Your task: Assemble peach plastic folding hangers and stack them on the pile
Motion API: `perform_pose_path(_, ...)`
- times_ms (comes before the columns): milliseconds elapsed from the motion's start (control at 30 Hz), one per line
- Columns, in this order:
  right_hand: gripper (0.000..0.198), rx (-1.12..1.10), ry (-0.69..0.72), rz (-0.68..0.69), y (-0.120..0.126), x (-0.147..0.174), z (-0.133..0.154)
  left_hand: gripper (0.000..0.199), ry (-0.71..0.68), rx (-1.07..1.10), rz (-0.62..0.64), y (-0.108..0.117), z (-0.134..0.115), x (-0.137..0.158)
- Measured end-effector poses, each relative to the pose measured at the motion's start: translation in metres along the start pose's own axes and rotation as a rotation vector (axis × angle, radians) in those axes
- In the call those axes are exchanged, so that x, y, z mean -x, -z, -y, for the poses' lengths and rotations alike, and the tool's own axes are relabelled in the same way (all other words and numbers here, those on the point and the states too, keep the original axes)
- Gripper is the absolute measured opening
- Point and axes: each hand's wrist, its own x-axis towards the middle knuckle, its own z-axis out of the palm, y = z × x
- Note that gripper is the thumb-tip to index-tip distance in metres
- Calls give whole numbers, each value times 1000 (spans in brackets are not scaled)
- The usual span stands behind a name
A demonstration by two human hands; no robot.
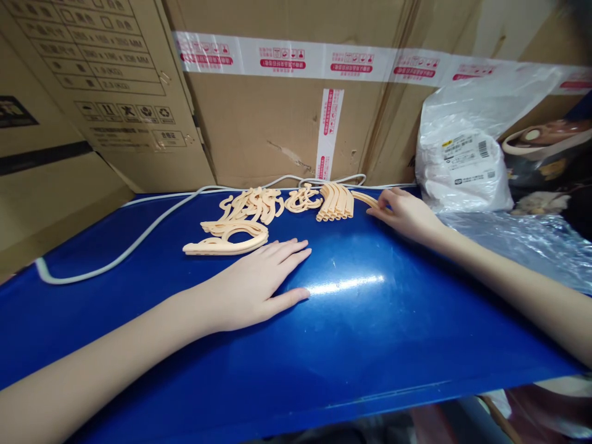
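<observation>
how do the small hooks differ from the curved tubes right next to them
The hooks curl tightly, while the tubes bend only gently. The hooks lie in a loose tangle; the tubes are lined up side by side, their near ends roughly level. The hooks look thinner than the tubes. Both are pale peach and lie on the blue table.

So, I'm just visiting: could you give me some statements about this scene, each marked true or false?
1. The right hand touches a curved cream plastic strip. True.
2. The left hand is clenched in a fist. False: it is palm down, fingers extended.
3. A long white cable passes behind the loose cream plastic pieces. True.
4. The tabletop is matte red. False: it is shiny blue.
5. White tape with red print crosses the brown cardboard. True.
</observation>
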Motion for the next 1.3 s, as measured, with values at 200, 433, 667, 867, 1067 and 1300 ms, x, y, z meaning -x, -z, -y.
perform_pose_path(200, 13, 44, -167, 107, 5, -3, 4, 69, 3, -7, 6, 1, -1, 0)
perform_pose_path(433, 27, 124, -197, 499, 54, 14, 8, 68, -6, 6, -6, 0, 1, 1)
perform_pose_path(667, 16, -331, 245, 705, 78, 54, 65, 66, 22, 67, -75, -2, -6, 3)
perform_pose_path(867, 16, -415, 464, 394, 60, 65, 112, 39, -6, 143, -116, 1, -16, 3)
perform_pose_path(1067, 24, -471, 510, 371, 52, 64, 108, 14, -29, 159, -131, 0, -12, 0)
perform_pose_path(1300, 33, -471, 548, 419, 54, 64, 105, 12, -68, 199, -111, 2, -11, -1)
